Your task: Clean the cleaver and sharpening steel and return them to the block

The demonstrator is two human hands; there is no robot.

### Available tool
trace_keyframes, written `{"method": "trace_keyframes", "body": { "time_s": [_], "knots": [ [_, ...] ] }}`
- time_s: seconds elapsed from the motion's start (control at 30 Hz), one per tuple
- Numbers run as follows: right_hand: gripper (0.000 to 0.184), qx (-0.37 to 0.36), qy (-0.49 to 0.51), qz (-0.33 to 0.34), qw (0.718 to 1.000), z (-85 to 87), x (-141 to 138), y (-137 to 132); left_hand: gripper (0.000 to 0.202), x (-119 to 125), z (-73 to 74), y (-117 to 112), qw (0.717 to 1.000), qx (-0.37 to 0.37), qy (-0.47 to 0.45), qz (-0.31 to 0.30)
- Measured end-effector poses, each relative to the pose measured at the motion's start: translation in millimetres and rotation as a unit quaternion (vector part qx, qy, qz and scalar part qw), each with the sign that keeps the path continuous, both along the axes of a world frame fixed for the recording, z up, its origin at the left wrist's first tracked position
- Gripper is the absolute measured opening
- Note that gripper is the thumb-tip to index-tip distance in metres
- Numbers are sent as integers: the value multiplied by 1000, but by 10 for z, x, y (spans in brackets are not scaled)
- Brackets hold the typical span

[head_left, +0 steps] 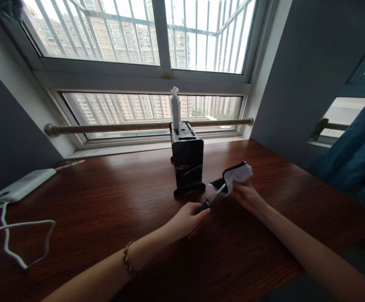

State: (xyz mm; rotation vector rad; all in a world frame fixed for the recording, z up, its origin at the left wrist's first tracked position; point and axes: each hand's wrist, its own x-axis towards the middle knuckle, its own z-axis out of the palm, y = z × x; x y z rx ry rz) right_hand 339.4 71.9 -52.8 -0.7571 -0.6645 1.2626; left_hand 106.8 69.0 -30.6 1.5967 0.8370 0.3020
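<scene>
My left hand (187,220) is closed round the dark handle of a thin metal tool (212,199) that points up and right. My right hand (248,195) grips a white cloth (237,176) wrapped over the tool's far end, with a dark flat piece (232,170) showing under the cloth. Both hands hover just above the wooden table (107,201), in front of a black knife block (187,161). A white wrapped item (175,107) sticks up out of the block's top.
A white power bank (22,184) lies at the table's left edge with a white cable (19,239) looping across the wood. A wooden rail (132,126) runs along the barred window behind. A blue curtain (358,155) hangs at the right.
</scene>
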Motion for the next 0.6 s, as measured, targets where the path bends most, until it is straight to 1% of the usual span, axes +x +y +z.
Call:
{"method": "trace_keyframes", "body": {
  "time_s": [0.07, 0.1, 0.17, 0.2, 0.27, 0.33, 0.37, 0.43, 0.53, 0.6],
  "knots": [
    [26, -3, 0, 21, 1000, 2, -57, -35, 35, -16, 7, -10, 994, 106, 34, 11],
    [27, -4, 2, 29, 1000, 3, -82, -52, 34, -25, 15, -16, 985, 166, 48, 19],
    [28, -8, 1, 45, 999, 1, -126, -85, 30, -43, 34, -28, 956, 280, 82, 41],
    [29, -11, -1, 55, 998, -2, -146, -102, 26, -52, 43, -33, 939, 323, 106, 53],
    [29, -19, -5, 77, 997, -10, -184, -133, 21, -64, 56, -39, 910, 376, 158, 71],
    [29, -22, -4, 93, 995, -10, -210, -156, 20, -70, 63, -38, 891, 407, 184, 77],
    [29, -22, 1, 96, 995, -6, -218, -162, 21, -70, 64, -35, 889, 413, 183, 78],
    [29, -20, 15, 85, 996, 14, -223, -164, 24, -64, 66, -27, 895, 407, 162, 83],
    [29, -23, 30, 59, 998, 47, -222, -159, 29, -49, 65, -21, 918, 372, 109, 88],
    [29, -26, 28, 58, 998, 51, -232, -167, 29, -39, 65, -30, 923, 364, 85, 91]
  ]
}}
